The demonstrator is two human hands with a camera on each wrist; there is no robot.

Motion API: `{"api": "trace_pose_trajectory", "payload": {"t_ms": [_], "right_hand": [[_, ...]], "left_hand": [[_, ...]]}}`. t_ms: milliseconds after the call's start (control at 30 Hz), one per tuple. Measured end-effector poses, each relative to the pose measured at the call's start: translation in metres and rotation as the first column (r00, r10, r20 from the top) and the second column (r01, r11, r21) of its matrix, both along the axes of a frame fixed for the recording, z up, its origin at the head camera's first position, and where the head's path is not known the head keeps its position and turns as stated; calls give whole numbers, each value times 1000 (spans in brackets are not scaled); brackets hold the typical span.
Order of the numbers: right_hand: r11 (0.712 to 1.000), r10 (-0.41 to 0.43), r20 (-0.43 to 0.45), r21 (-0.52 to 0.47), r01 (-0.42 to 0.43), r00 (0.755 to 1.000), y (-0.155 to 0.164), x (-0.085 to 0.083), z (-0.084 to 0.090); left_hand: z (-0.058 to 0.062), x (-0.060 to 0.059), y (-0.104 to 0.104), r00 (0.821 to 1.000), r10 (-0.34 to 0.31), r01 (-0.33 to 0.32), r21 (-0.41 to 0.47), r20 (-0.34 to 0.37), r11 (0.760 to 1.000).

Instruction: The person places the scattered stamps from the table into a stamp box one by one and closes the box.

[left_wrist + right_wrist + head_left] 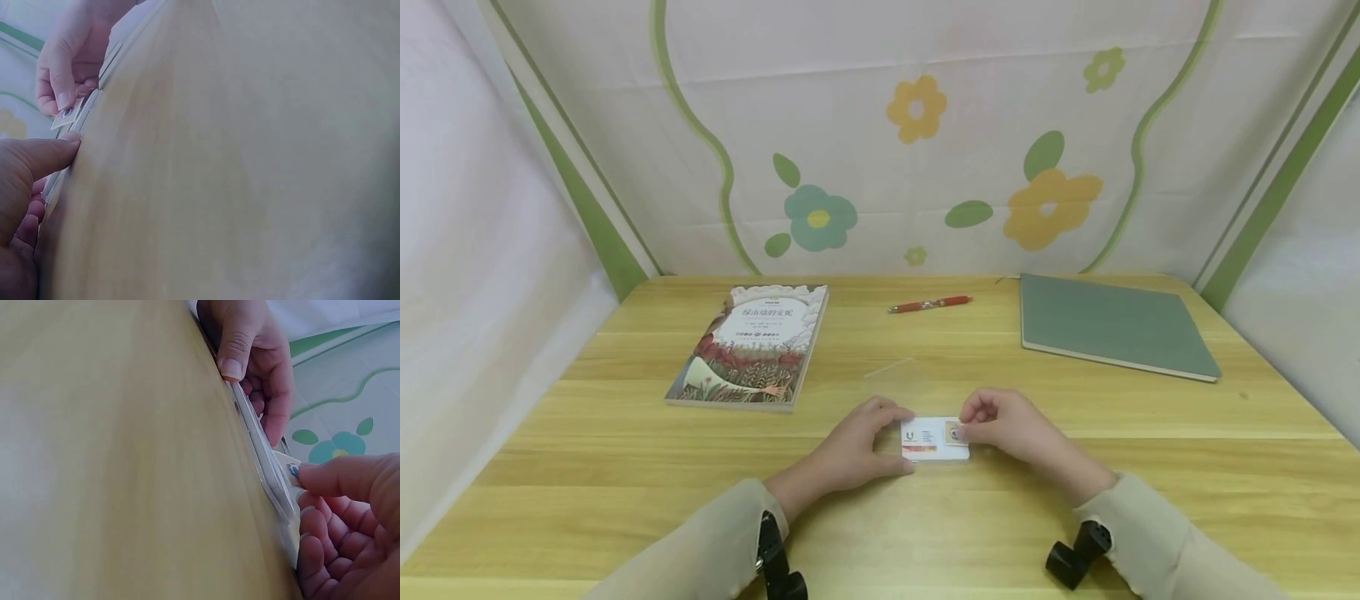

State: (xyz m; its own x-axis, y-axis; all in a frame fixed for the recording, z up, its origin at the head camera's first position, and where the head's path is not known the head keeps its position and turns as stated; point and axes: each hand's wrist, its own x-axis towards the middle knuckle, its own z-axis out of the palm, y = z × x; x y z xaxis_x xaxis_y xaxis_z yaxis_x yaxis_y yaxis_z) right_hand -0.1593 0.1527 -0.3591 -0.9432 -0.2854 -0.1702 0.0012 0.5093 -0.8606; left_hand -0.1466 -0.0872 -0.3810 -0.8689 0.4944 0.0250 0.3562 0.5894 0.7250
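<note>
A flat white case (pixel 922 439) with a small logo, printed text and a red-orange strip lies on the table in front of me. My left hand (pixel 857 446) holds its left end, thumb at the near edge and index finger at the far edge. Over the case's right end, my right hand (pixel 1011 423) pinches a small tan square piece (pixel 951 432) with a dark round, eye-like mark. In the left wrist view the square piece (pixel 67 115) is tilted up from the case. The right wrist view shows the case (pixel 261 456) edge-on, with the thumb covering part of the square piece (pixel 293 472).
A clear thin sheet or cover (pixel 895 373) lies just behind the case. An illustrated paperback book (pixel 748 346) is at the back left, a red pen (pixel 929 304) at the back middle, a green hardcover notebook (pixel 1112 325) at the back right. Fabric walls (pixel 865 100) enclose the wooden table (pixel 625 483).
</note>
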Motion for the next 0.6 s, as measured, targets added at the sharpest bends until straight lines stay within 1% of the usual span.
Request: {"api": "trace_pose_trajectory", "payload": {"t_ms": [233, 600], "right_hand": [[1000, -3, -2, 7, 3, 1000, -6, 1, 3], [999, -10, -12, 38, 10, 1000, -12, 0, 2]], "left_hand": [[0, 0, 0, 1000, 4, -4, -5, 10, 1000], [-1, -1, 0, 1000, 3, -3, -13, 6, 1000]]}}
